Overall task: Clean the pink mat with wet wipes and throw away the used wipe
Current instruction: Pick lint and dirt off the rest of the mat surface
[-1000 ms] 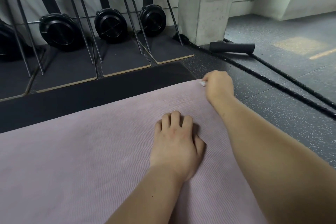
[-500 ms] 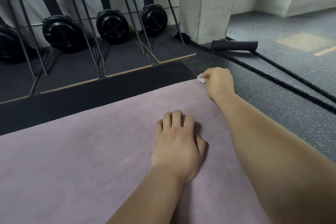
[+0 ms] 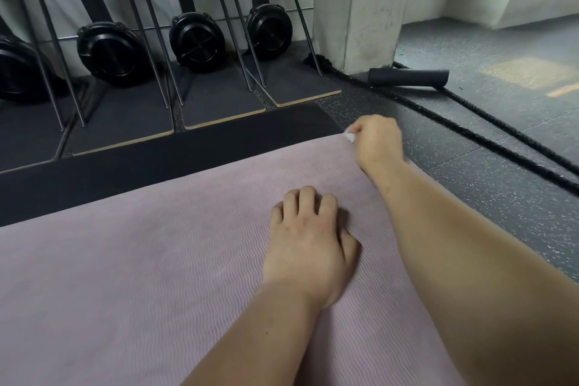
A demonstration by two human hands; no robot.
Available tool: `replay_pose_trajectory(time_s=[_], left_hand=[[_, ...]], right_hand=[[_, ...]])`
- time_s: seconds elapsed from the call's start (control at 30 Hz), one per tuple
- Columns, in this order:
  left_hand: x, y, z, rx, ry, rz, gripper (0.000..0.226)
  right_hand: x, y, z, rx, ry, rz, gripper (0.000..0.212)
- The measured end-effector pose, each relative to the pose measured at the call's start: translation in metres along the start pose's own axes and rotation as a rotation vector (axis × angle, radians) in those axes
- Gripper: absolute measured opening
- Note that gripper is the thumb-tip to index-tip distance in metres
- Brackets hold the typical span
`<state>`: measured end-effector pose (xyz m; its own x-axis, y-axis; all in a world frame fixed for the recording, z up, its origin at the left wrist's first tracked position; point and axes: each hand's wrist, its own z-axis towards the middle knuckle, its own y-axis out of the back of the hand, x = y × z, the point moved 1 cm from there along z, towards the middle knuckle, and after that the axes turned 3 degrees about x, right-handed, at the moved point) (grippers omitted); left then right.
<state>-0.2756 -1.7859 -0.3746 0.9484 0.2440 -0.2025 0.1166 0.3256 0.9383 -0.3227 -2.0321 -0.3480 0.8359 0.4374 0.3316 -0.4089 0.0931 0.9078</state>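
Pinching the balled wipe (image 3: 350,137), the right hand (image 3: 377,142) is staying at the far right corner of the pink mat (image 3: 141,260), barely shifting since before. The left hand (image 3: 308,247) is still resting on the mat, loosely bent, holding nothing.

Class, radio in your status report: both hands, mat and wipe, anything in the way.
Right hand pinches wet wipe at far right corner of pink mat. Left hand rests on mat, holding nothing. Black rope on floor beside, off the mat.

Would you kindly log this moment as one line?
right hand: holds wet wipe at pink mat far corner | left hand: rests on pink mat | wet wipe: not discarded
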Motion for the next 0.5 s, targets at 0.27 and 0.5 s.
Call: replay_pose_trajectory(time_s=[0.27, 0.5], left_hand=[[0.000, -0.002, 0.001, 0.000, 0.001, 0.001, 0.033], [0.001, -0.003, 0.001, 0.005, -0.002, 0.002, 0.032]], right_hand=[[0.009, 0.008, -0.022, -0.094, 0.034, 0.148, 0.026], [0.013, 0.013, -0.054, 0.064, 0.285, -0.062, 0.022]])
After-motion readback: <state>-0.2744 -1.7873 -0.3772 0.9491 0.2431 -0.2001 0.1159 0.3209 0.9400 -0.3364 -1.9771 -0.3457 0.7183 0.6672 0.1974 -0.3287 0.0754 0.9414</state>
